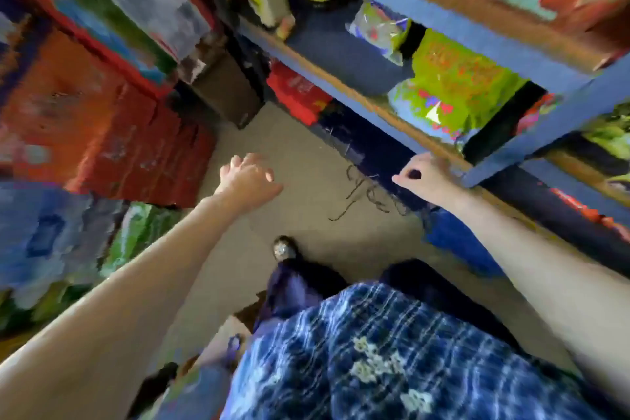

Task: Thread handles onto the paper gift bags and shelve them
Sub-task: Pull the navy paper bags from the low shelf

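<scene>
Blurred view: right hand (424, 177) curls on the blue metal shelf edge (439, 153); left hand (250, 181) hangs relaxed, empty. Dark cord handles (368, 194) below the shelf could trip.

Dark cords (368, 191) lie tangled on the grey floor (289, 147).

Blurred look down at the floor (300, 153) beside a blue shelf (504, 54).
At centre the left hand (250, 181) hangs loose, holding nothing; at centre right the right hand (426, 177) curls at the shelf edge. Dark cords (368, 194) lie between them.
</scene>
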